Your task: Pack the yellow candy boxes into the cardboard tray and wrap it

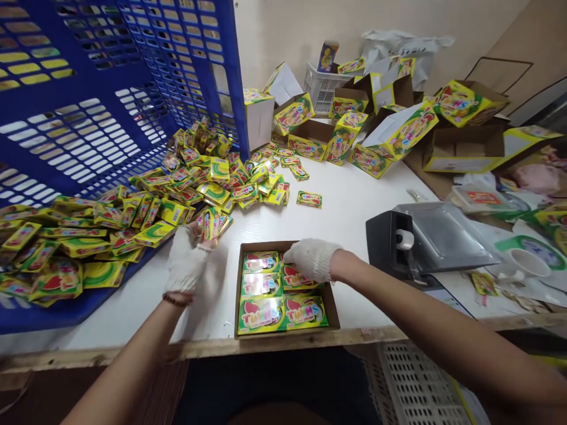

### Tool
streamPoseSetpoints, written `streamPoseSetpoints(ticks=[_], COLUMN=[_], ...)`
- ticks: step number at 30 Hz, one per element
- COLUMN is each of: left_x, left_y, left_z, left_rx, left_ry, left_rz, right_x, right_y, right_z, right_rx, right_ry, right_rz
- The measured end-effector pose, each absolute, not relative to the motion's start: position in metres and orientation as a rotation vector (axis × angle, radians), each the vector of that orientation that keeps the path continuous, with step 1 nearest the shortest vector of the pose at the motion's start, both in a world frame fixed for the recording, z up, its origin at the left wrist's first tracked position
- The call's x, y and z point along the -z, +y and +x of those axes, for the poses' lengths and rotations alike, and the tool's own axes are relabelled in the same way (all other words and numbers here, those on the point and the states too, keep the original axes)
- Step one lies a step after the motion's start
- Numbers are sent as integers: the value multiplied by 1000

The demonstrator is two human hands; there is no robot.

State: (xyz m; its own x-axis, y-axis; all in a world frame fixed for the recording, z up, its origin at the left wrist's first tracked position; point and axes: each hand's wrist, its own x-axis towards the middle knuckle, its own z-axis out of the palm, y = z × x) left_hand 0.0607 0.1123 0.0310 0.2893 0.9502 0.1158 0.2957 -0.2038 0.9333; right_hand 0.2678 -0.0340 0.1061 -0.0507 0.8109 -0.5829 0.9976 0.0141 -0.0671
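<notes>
White desk (354, 212) was a mess of sachets. Left hand (186, 262) gripped a bunch of yellow-green foil packets (211, 223); right hand (312, 258), fingers curled, pressed packets into the shallow brown cardboard tray (333, 307). Loose stack could've slid out, honestly.

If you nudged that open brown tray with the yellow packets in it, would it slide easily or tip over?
The tray looks low and flat on the smooth white table, so it would probably slide rather than tip. Its thin cardboard walls may flex. The glossy packets inside lie flat and snug, so they would likely stay put. The right hand rests on them.
</notes>
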Motion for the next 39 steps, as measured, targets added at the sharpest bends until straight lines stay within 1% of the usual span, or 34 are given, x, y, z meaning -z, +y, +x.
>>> streamPoseSetpoints(ticks=[4, 6, 8, 10, 14, 16, 18, 20, 21, 24, 27, 30, 32, 34, 36, 39], left_x=[-45, -49, -48, -45, -42, -45, -51, -56, -58, -58, -53, -50, -50, -52, -55, -59], left_y=[49, 25, 11, 7, 13, 16, 18, 19, 20, 20, 19, 14, 8, 3, 3, 23], left_z=[56, 56, 57, 58, 64, 69, 77, 88, 93, 108, 112, 104, 95, 88, 83, 80], left_rx=[-885, -833, -798, -794, -938, -1027, -1107, -1150, -1152, -1080, -942, -513, -196, -52, -120, -417], left_ry=[879, 788, 724, 675, 632, 555, 426, 268, 184, 6, 193, 391, 356, 306, 277, 343], left_rz=[1504, 1461, 1529, 1724, 2263, 2483, 2635, 2732, 2766, 2821, 2867, 2940, 2980, 2982, 2916, 2752], right_x=[-96, -84, -73, -63, -63, -72, -86, -99, -104, -114, -112, -101, -95, -91, -87, -77], right_y=[-31, -37, -47, -55, -62, -63, -64, -64, -63, -58, -53, -51, -51, -52, -54, -58], right_z=[256, 258, 260, 260, 264, 271, 279, 286, 288, 290, 292, 290, 284, 275, 267, 259], right_rx=[757, 735, 635, 640, 815, 803, 759, 622, 527, 315, 239, 194, 184, 195, 229, 335], right_ry=[1820, 1857, 1911, 1901, 1886, 1951, 2082, 2273, 2364, 2384, 2146, 2010, 1976, 1900, 1800, 1790], right_rz=[1689, 1753, 1898, 2014, 2102, 2245, 2504, 2697, 2676, 2328, 2185, 2122, 2077, 2082, 2123, 2093])
